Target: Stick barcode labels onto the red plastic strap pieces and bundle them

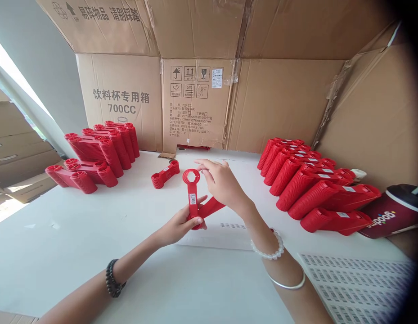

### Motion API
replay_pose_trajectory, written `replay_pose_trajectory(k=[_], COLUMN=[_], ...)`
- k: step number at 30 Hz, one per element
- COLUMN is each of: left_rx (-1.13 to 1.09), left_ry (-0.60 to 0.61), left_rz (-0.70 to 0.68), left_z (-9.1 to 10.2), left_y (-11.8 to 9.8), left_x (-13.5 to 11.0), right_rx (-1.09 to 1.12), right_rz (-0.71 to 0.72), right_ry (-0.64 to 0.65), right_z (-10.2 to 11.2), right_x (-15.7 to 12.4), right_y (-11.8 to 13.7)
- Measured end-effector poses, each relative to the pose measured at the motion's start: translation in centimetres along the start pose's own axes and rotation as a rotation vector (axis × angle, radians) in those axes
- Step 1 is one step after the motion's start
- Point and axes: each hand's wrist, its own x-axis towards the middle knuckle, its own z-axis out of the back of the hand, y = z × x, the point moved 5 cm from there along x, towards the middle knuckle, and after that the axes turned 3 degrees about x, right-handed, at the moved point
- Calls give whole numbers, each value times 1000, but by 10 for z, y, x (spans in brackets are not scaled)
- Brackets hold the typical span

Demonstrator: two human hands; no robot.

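Observation:
My left hand grips a red plastic piece with a ring-shaped upper end and a barcode sticker on its flat bar. A second red bar slants up to the right from the same grip; its far end is hidden behind my right hand. That hand is beside the upper ring, index finger and thumb stretched towards it and apart; whether they touch it I cannot tell. Beyond my left hand, a short stack of the same red pieces lies on the white table.
Tall stacks of red pieces stand at left and right. Right of them is a dark red cup with a lid and straw. Barcode sticker sheets lie front right, and a white sheet lies under my hands. Cardboard walls the back.

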Motion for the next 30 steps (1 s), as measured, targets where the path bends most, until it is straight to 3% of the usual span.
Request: replay_pose_trajectory(k=[3, 5, 8, 10, 12, 15, 19, 24, 30], left_rx=[-36, -62, -165, -261, -289, -219, -175, -212, -273], left_ry=[-12, -36, -133, -258, -387, -434, -412, -348, -321], left_rz=[1, -7, 10, 31, 49, 72, 94, 153, 212], left_z=[3, 4, 0, -8, -17, -34, -43, -42, -39], left_y=[2, 4, 7, 11, 14, 15, 14, 23, 42], left_x=[0, 2, 8, 10, 10, 8, 8, 15, 20], right_rx=[243, 308, 163, -23, -175, -260, -206, -217, -275], right_rz=[33, 64, 40, -37, -111, -194, -265, -245, -214], right_ry=[59, 12, -155, -124, 38, 253, 292, 252, 376], right_z=[7, 21, 52, 62, 56, 27, -12, -30, -39], right_x=[-2, -2, -6, -16, -37, -78, -117, -120, -105], right_y=[3, 2, -13, -30, -49, -74, -88, -91, -98])
